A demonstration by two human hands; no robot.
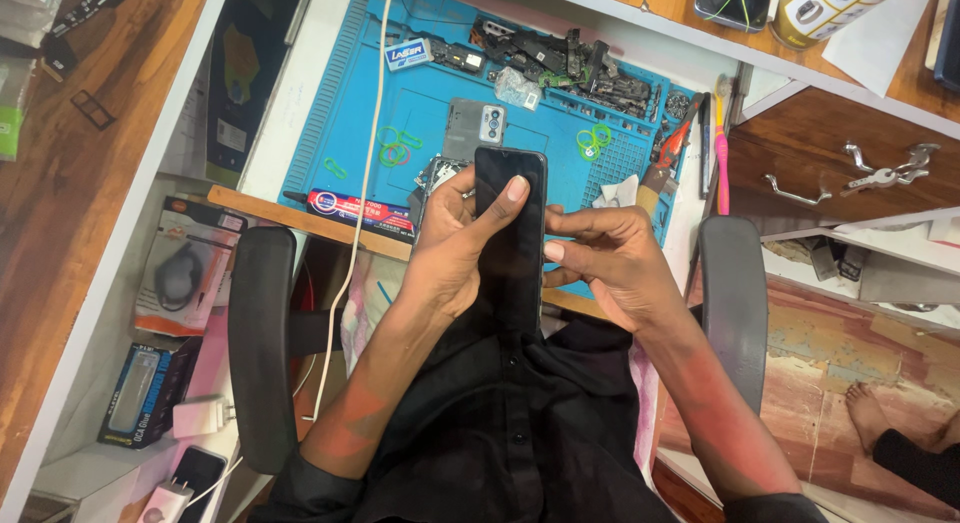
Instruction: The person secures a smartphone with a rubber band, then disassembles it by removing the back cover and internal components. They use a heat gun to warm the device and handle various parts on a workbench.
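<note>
A black smartphone (508, 245) with a dark screen stands upright in front of my chest, above my lap. My left hand (452, 245) grips its left edge, with the thumb laid across the upper screen. My right hand (606, 263) holds the right edge, thumb pressed against the side of the phone. Behind the phone, on a blue work mat (430, 108), lies a grey phone back cover (474, 125) with a camera block, and a small circuit part (437, 173) sits just past my left fingers.
The blue mat's far edge carries several dismantled phone parts (565, 61), green rubber bands (594, 139), a glue tube (355, 209) and a pink-handled tool (721, 153). A white cable (362, 173) crosses the mat. Black chair armrests (262, 343) flank me. A drawer with keys (880, 173) is right. Another person's foot (868, 413) rests at lower right.
</note>
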